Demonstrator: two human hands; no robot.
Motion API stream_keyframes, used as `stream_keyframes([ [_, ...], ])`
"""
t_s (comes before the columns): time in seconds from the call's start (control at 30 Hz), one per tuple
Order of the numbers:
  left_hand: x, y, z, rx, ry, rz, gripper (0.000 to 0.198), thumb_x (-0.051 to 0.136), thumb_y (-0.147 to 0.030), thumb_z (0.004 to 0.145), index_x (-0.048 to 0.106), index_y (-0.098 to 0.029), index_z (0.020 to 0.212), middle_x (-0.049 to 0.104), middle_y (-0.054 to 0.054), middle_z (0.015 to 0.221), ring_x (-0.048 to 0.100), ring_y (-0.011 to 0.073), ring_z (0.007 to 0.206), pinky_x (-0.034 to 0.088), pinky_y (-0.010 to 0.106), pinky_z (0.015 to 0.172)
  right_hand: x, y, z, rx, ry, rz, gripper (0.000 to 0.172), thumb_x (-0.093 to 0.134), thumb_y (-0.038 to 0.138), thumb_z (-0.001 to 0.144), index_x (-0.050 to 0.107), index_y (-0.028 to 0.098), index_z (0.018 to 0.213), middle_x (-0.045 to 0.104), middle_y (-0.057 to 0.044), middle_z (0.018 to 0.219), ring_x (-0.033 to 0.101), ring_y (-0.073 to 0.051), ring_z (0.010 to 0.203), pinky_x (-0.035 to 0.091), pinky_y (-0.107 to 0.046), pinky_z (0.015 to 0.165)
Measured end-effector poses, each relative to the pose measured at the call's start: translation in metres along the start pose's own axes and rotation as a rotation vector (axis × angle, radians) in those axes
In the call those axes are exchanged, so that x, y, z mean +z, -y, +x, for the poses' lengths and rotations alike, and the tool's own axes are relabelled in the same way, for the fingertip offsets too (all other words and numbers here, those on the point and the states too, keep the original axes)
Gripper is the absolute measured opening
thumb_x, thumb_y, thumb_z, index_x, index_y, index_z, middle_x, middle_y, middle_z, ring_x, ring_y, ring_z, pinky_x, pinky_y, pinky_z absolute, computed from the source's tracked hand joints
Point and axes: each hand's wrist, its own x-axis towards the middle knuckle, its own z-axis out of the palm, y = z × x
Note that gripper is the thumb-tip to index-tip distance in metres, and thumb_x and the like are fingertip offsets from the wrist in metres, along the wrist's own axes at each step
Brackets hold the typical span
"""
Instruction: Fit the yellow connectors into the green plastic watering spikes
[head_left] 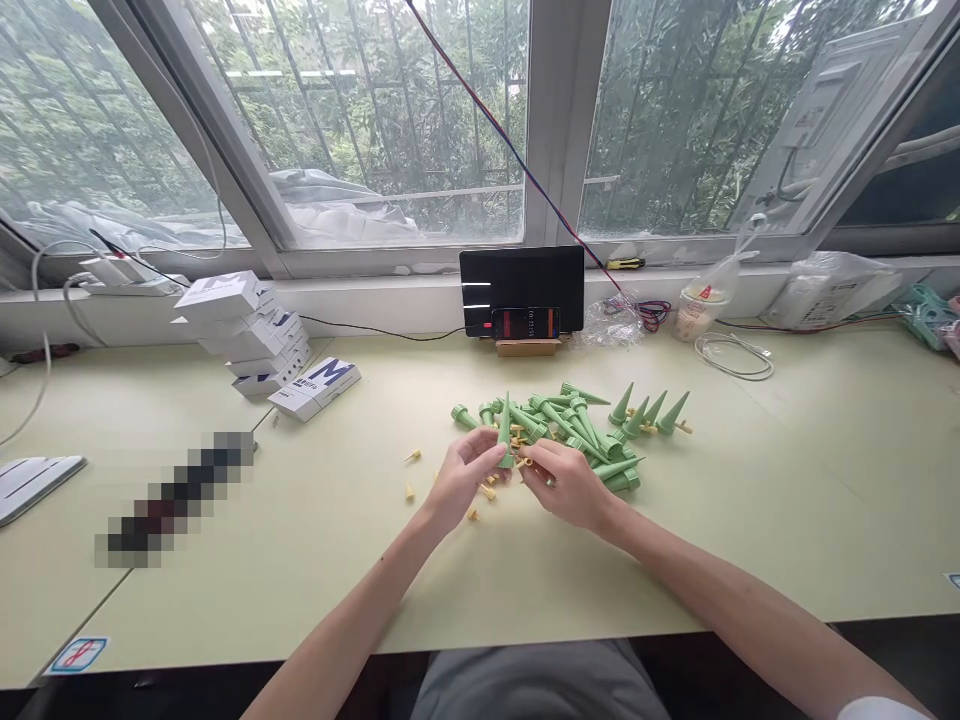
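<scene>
My left hand [466, 478] grips a green plastic plant-watering spike [505, 425], its pointed end up. Close beside it, my right hand [566, 482] pinches a small yellow nozzle [526, 462] near the spike's wide base. Whether the two pieces touch is hard to make out. Behind my hands lies a heap of green spikes [581, 415], pointing in various directions. Several loose yellow nozzles [488, 493] are scattered around my left hand. To the right of the heap, several spikes [673, 413] stand point up with yellow pieces at their bases.
A phone [525, 322] leans on a black panel [521, 275] at the back. White boxes [251, 325] are stacked at the left. A bagged cup [701, 308] and a coiled white cable [739, 362] are at the back right. The table's front edge [517, 645] runs before me.
</scene>
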Motion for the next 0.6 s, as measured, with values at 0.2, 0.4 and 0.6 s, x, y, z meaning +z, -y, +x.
stream_keyframes([
  [0.2,0.0011,-0.0019,0.0003,0.001,-0.055,-0.008,0.024,0.074,-0.037,0.081,0.064,-0.017,0.091,0.055,0.002,0.087,0.053,0.0127,0.073,0.052,0.026,0.065,-0.0037,0.0009,0.0003,-0.042,-0.224,0.029,0.019,0.05,0.009,0.088,0.062,0.021,0.096,0.061,-0.001,0.072,0.051,-0.012,0.055,0.044,-0.023,0.051],
  [0.4,0.0052,0.0015,-0.0009,-0.015,-0.005,0.034,0.026,0.072,-0.04,0.083,0.066,-0.017,0.092,0.059,0.004,0.092,0.055,0.0138,0.076,0.051,0.027,0.066,-0.0043,0.003,0.0013,-0.056,-0.254,0.029,0.02,0.05,0.009,0.088,0.061,0.021,0.099,0.066,-0.001,0.074,0.06,-0.013,0.059,0.051,-0.024,0.054],
  [0.6,0.0065,0.0002,-0.0012,-0.021,-0.025,0.003,0.028,0.073,-0.04,0.082,0.065,-0.016,0.093,0.061,0.005,0.093,0.056,0.0144,0.076,0.052,0.028,0.067,0.0002,-0.0002,-0.0025,0.02,-0.22,0.115,0.013,0.051,0.014,0.092,0.058,0.021,0.101,0.068,-0.002,0.08,0.064,-0.013,0.064,0.054,-0.024,0.06],
])
